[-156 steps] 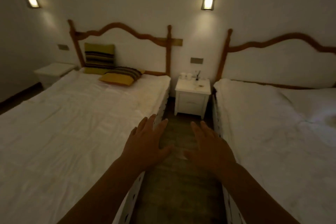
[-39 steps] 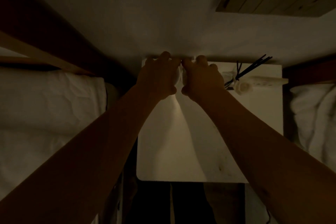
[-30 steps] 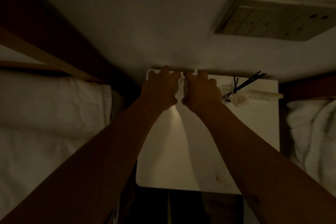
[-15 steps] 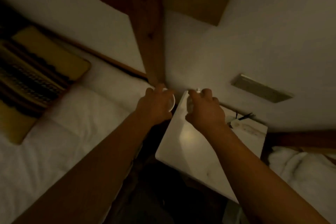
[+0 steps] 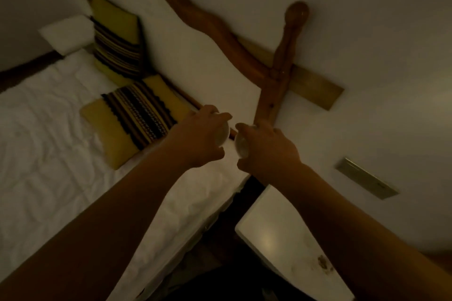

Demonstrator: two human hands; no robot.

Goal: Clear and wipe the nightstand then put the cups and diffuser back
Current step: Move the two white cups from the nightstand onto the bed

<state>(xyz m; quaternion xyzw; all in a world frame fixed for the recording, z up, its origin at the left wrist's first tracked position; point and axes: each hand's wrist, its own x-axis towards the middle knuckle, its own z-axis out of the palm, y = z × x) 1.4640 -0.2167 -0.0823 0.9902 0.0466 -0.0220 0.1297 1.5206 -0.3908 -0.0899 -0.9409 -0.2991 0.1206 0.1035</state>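
- Your left hand (image 5: 198, 139) has its grip curled round a small white cup (image 5: 223, 135); your right hand (image 5: 265, 148) pinches a second white cup (image 5: 241, 145) the same way; both cups hang in the air over the corner of the bed (image 5: 49, 154), just beside each other and clear of the table (image 5: 288, 247).
- Clearing looks begun, not finished; the diffuser is out of view here, so you cannot count it as removed; a brown stain (image 5: 324, 262) sits on the table near its front edge, so wiping is judged not yet done; putting things back comes last.
- The white bedding below the cups is open and flat, though soft, so a cup may tip when set there; the striped yellow cushion (image 5: 137, 117) lies just to the left.
- The wooden bedpost (image 5: 276, 85) stands just behind your right knuckles; a dark gap separates bed and table.
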